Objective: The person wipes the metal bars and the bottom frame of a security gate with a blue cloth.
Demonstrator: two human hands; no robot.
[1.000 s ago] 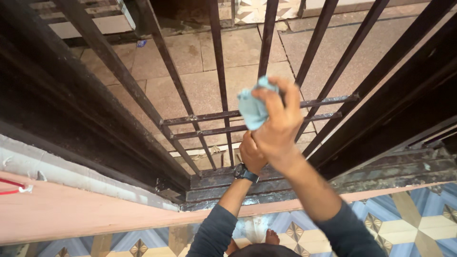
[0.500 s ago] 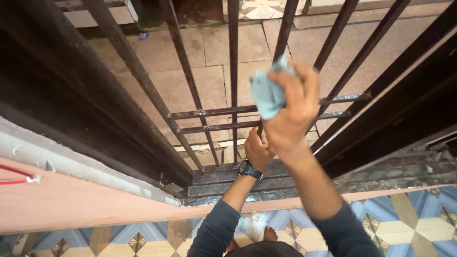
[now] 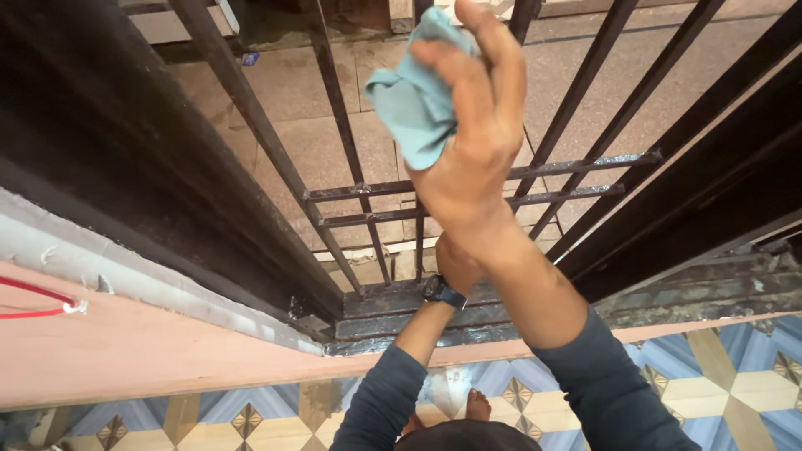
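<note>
I look straight down a black metal gate (image 3: 251, 117) with vertical bars and two cross bars. My right hand (image 3: 472, 125) is raised close to the camera and grips a crumpled light blue cloth (image 3: 413, 96) pressed around one of the vertical bars. My left hand (image 3: 455, 263) sits lower, mostly hidden behind my right forearm, and seems to hold the same bar near the cross bars; a black wristwatch (image 3: 443, 292) is on that wrist. Both sleeves are dark blue-grey.
Beyond the bars lies a brownish stone-tiled floor (image 3: 334, 142). A dark worn metal threshold (image 3: 668, 296) runs along the gate's foot. On my side are a pink ledge (image 3: 125, 351), a patterned blue and cream tiled floor (image 3: 735, 384) and my bare toes (image 3: 476, 407). A red cord (image 3: 33, 301) is at far left.
My right hand has slid the blue cloth up the bar, toward the camera. The left hand has stayed low on the bar.
</note>
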